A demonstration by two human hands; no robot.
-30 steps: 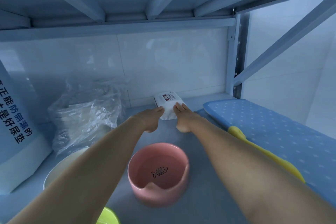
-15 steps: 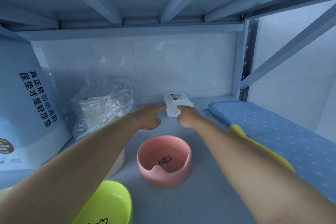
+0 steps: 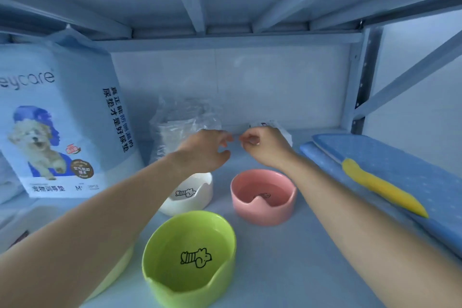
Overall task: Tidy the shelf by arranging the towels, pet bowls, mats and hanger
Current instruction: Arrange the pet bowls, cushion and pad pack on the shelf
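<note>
Nearest the camera, a green pet bowl (image 3: 189, 257) with a small cartoon drawing inside stands on the shelf board (image 3: 287, 270), and it serves as the marker for everything else. Just behind it and to its right sits a pink pet bowl (image 3: 263, 196); behind it and slightly left, a white pet bowl (image 3: 190, 194) is partly covered by the left forearm. Far right of the green bowl, a blue dotted mat (image 3: 400, 170) lies flat along the shelf edge with a yellow hanger (image 3: 382, 189) resting on top of it. Far left of the green bowl, a large bag of pet training pads (image 3: 57, 120) stands upright. Beyond the bowls, the left hand (image 3: 207, 149) hangs with its fingers loosely curled and spread, holding nothing. The right hand (image 3: 262, 145) is just beside it, fingers curled inward; whether they grip anything cannot be told. Behind the right hand, at the back wall, a small white packet (image 3: 277, 127) lies partly hidden. Behind the left hand stands a clear plastic bag of white towels (image 3: 180, 125).
</note>
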